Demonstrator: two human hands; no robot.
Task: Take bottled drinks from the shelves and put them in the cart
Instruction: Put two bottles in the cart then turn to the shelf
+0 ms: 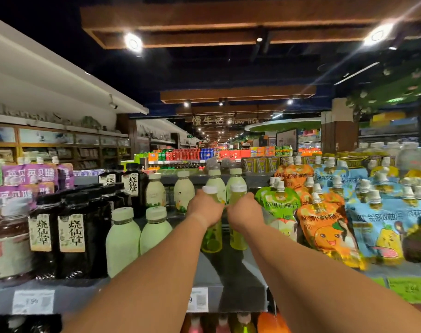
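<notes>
Both my arms reach over the grey top shelf point(228, 289). My left hand point(204, 209) is closed around the upper part of a yellow-green bottled drink point(212, 239) with a white cap. My right hand point(245, 212) grips a second yellow-green bottled drink point(238, 239) beside it, also white-capped. The two bottles stand close together, about upright, at the shelf surface. Whether they rest on it or hang just above it I cannot tell. The cart is not in view.
Pale green bottles point(123, 239) stand just left of my arms, dark labelled bottles point(71, 234) further left. Orange and blue spouted juice pouches point(325, 227) crowd the right. More pale bottles point(216, 183) stand behind. Price tags point(197, 299) line the shelf edge.
</notes>
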